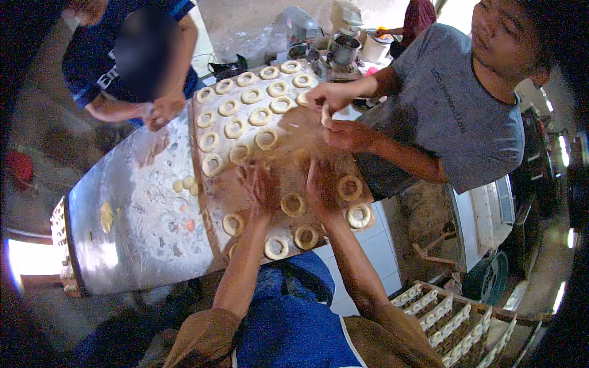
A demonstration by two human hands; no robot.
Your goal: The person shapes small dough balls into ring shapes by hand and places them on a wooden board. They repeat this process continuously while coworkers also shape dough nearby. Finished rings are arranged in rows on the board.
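Both of my hands are over the middle of a wooden board [213, 199] dusted with flour, among pale dough rings [266, 139]. My left hand [260, 187] has its fingers spread, slightly blurred, a little above and right of one ring [233, 226]. My right hand [320, 184] also has its fingers stretched out, between two rings [292, 205] [350, 187]. I cannot tell whether either hand touches the board, and I see nothing held in them. Several small dough balls [187, 184] lie left of the board on a floury metal worktop [104, 245].
A co-worker in grey [460, 122] holds a dough ring at the right; another in navy [92, 61] stands top left, hands together. A person in maroon [417, 21] is behind. Mixers [346, 49] stand at the back, a rack of dough rings [448, 331] at lower right.
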